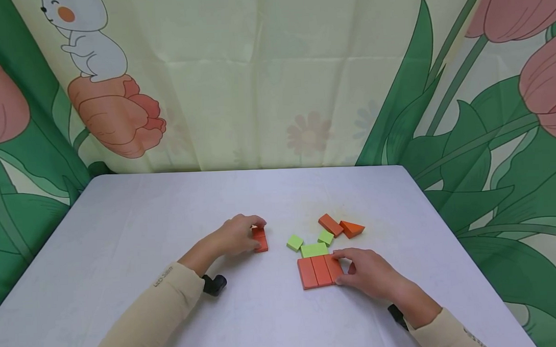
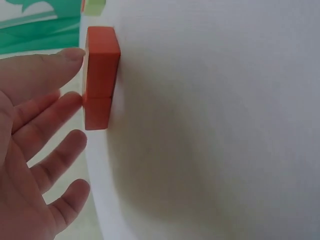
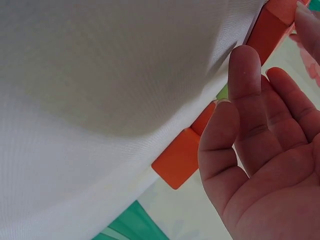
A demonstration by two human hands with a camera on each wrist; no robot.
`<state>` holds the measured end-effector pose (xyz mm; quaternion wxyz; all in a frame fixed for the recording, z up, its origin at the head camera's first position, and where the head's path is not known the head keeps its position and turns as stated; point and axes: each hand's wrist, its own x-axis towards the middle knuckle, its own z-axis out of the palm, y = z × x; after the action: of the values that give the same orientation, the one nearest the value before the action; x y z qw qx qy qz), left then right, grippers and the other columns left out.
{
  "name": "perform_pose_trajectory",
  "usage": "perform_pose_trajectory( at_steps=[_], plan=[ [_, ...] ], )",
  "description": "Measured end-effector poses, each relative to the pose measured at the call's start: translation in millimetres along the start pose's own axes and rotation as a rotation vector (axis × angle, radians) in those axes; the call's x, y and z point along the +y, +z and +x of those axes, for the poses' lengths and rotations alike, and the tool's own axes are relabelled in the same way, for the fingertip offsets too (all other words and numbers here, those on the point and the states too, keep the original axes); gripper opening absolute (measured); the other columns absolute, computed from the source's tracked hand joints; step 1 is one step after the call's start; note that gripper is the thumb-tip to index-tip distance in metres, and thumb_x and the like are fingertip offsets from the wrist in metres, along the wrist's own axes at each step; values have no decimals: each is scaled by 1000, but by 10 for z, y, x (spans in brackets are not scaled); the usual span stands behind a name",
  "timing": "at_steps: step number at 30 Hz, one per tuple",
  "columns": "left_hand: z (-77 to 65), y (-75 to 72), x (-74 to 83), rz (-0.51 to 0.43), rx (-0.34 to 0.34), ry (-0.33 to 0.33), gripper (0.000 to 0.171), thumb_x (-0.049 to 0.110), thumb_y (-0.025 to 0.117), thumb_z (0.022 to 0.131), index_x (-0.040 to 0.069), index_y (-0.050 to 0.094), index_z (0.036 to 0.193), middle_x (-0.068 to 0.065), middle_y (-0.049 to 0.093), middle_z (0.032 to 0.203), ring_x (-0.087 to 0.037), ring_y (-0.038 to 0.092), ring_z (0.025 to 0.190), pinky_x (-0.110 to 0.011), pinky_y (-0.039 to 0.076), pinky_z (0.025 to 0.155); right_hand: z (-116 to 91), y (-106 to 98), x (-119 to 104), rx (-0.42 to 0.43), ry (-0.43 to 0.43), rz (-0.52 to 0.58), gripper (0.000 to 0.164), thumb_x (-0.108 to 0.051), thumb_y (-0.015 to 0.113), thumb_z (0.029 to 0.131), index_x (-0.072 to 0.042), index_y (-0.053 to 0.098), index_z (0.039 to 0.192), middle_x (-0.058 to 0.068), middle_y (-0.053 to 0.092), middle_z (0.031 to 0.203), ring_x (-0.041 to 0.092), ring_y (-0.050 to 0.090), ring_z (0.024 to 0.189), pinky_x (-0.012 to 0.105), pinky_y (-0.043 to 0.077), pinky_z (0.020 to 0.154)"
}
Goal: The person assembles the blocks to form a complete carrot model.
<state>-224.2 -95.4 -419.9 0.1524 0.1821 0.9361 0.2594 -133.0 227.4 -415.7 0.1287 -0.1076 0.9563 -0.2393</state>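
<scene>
My left hand (image 1: 236, 236) holds two red blocks (image 1: 260, 240) set end to end, with a finger at their far end and the thumb near their near end. In the left wrist view the thumb (image 2: 55, 70) and a fingertip lie along the blocks' upper edge, and the other fingers spread loosely. Three red blocks (image 1: 313, 272) lie side by side in front of me. My right hand (image 1: 371, 273) pinches the rightmost of them (image 1: 334, 268) between index finger and thumb. Against the row's far side lies a green block (image 1: 314, 250).
Two small green blocks, one (image 1: 295, 243) at the left and one (image 1: 326, 237) at the right, lie beyond the row. Farther back are an orange-red block (image 1: 330, 225) and an orange triangular block (image 1: 352, 229). A white cloth covers the table (image 1: 169, 213); a printed curtain (image 1: 220, 94) hangs behind.
</scene>
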Motion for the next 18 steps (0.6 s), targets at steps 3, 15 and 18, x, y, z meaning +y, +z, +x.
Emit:
perform_pose_trajectory(
  at_steps=[3, 15, 18],
  plan=[
    [-16, -15, -31, 7, 4, 8, 42, 7, 68, 90, 13, 63, 131, -1, 62, 116, -22, 54, 108, -37, 48, 90, 3, 0, 3, -2, 0, -1, 55, -21, 85, 80, -16, 66, 132, -11, 59, 94, 11, 49, 75, 28, 42, 63],
    [-27, -1, -50, 6, -7, 19, 35, -4, 52, 95, 15, 64, 122, -6, 65, 114, -24, 59, 110, -40, 48, 94, 3, -5, 3, 0, 4, -14, 55, -21, 86, 80, -16, 66, 131, -11, 59, 95, 11, 50, 76, 28, 44, 64],
    [-43, -5, -39, 12, 1, 18, 34, -4, 52, 95, 16, 65, 119, -5, 65, 114, -24, 59, 110, -40, 48, 93, -1, -9, -5, 0, 7, -19, 56, -21, 85, 80, -15, 65, 132, -10, 58, 95, 12, 50, 77, 29, 44, 65]
  ],
)
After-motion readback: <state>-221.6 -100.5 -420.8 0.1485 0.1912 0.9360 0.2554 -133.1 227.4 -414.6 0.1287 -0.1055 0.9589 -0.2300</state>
